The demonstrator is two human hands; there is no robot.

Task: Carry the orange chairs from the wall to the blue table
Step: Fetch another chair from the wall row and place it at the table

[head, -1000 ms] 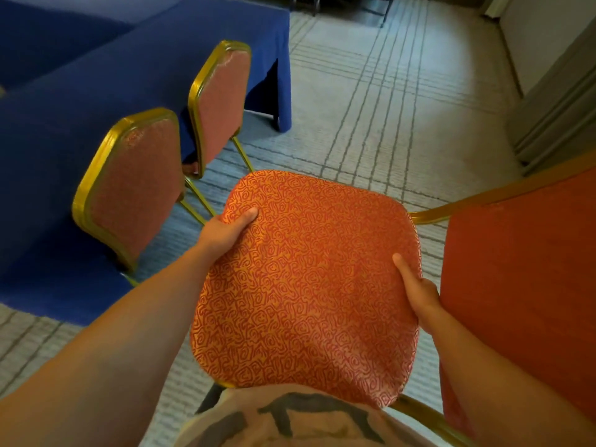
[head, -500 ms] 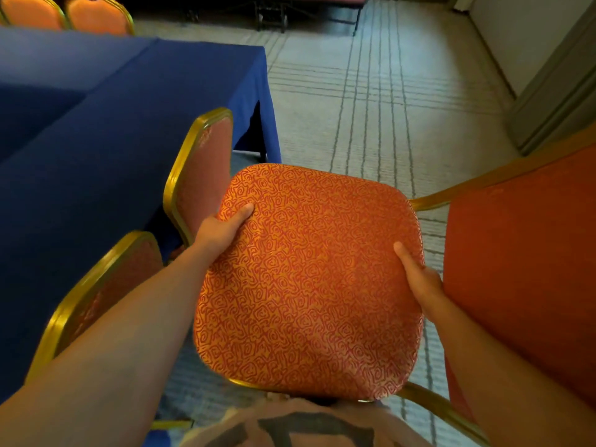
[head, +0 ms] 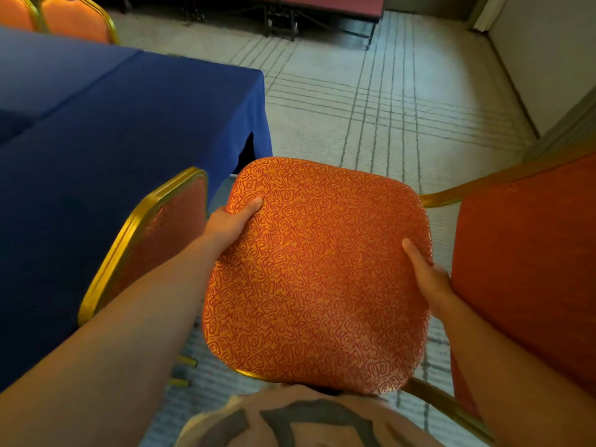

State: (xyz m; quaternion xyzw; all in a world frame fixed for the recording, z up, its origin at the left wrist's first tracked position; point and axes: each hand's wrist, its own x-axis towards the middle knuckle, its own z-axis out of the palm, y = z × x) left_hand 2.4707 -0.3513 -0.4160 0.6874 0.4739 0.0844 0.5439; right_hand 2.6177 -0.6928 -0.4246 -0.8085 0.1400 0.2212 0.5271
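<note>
the orange chair (head: 316,272) is held seat-up between the left hand (head: 230,222) and right hand (head: 429,279), thumbs on top, fingers probably curled under its side edges, with the blue table (head: 129,124) just left, nearer the left hand.

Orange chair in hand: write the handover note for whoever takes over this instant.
Left hand grips the carried chair by the seat's left edge, thumb on top; right hand grips the right edge.
The chair is held up, its backrest to the right, beside the blue table near its corner.
Done: one placed chair stands at the table's near side; two more chairs show across it.
Left: set this one down beside the placed chair; any chairs at the wall are out of view.
</note>
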